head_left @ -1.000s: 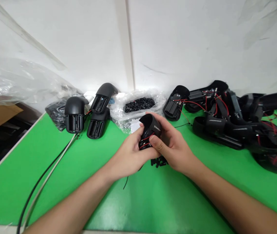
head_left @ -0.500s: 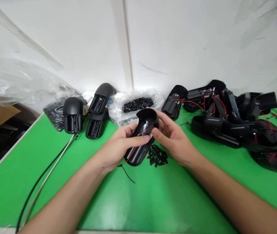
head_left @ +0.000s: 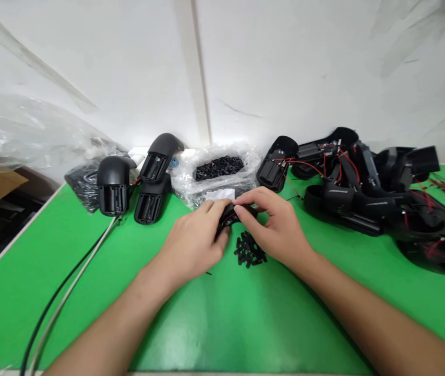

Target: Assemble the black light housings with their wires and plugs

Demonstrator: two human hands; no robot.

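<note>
Between my two hands a black plastic housing [head_left: 228, 215] with a red wire is tipped on its side, mostly covered by my fingers. My left hand [head_left: 196, 237] is closed round its left part, thumb underneath. My right hand [head_left: 271, 222] grips the upper edge with thumb and forefinger; whether a small piece is pinched there I cannot make out. Just below the right hand lies a small pile of black plastic pieces [head_left: 249, 249] on the green tabletop [head_left: 222, 324]. Behind the housing is a clear plastic bag [head_left: 185, 180] full of more small black pieces [head_left: 219, 168].
Several black housings with battery slots [head_left: 113, 185] stand at the left, near a black cable and a white cable [head_left: 74, 284]. On the right, one wired housing [head_left: 277, 164] lies beside a heap of black housings [head_left: 363, 209] with red wires. A white wall [head_left: 285, 68] closes the back.
The housing has been turned from its open inside facing me onto its side. My left hand has rolled over it, and my right fingers have moved to its upper edge.
</note>
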